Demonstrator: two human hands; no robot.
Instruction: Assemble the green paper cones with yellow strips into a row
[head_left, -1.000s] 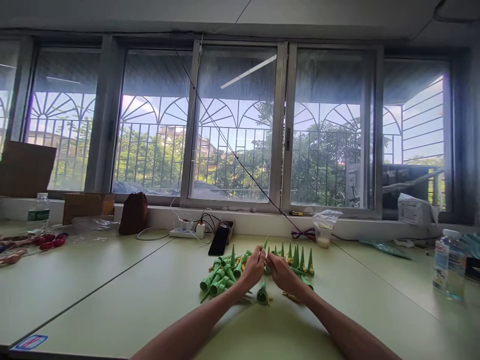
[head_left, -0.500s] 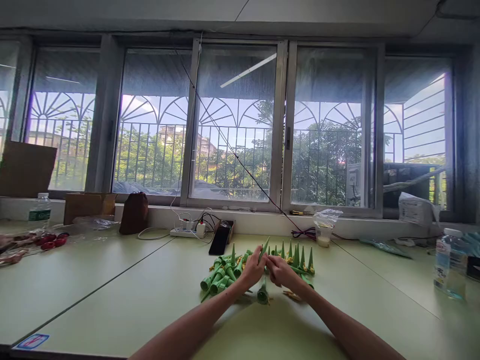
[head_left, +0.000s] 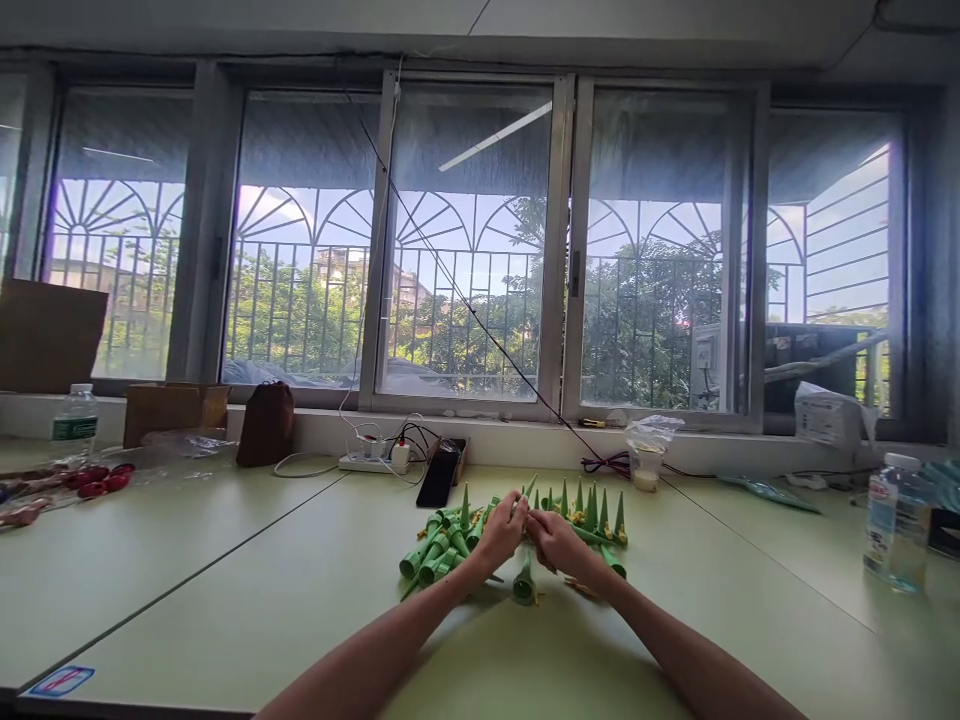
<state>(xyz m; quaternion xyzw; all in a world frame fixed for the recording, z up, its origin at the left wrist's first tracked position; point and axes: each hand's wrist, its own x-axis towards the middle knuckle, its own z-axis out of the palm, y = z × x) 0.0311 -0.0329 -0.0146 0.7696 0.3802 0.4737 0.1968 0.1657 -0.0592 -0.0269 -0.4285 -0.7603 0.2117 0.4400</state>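
Note:
My left hand and my right hand meet over a pile of green plastic cones on the pale green table. Both hands are closed, fingertips pinched together on one green cone whose tip points up and away. Several green cones stand upright just behind my right hand. One more cone lies on the table right below my hands. Small yellow pieces lie among the cones.
A black phone and a white power strip with cables lie behind the pile. A plastic cup in a bag stands at the window sill. Water bottles stand far left and far right. A brown pouch and cardboard boxes sit left.
My hands stay together over the pile, shifting very slightly. The held cone's tip has tilted a little between frames. The view has drifted slightly.

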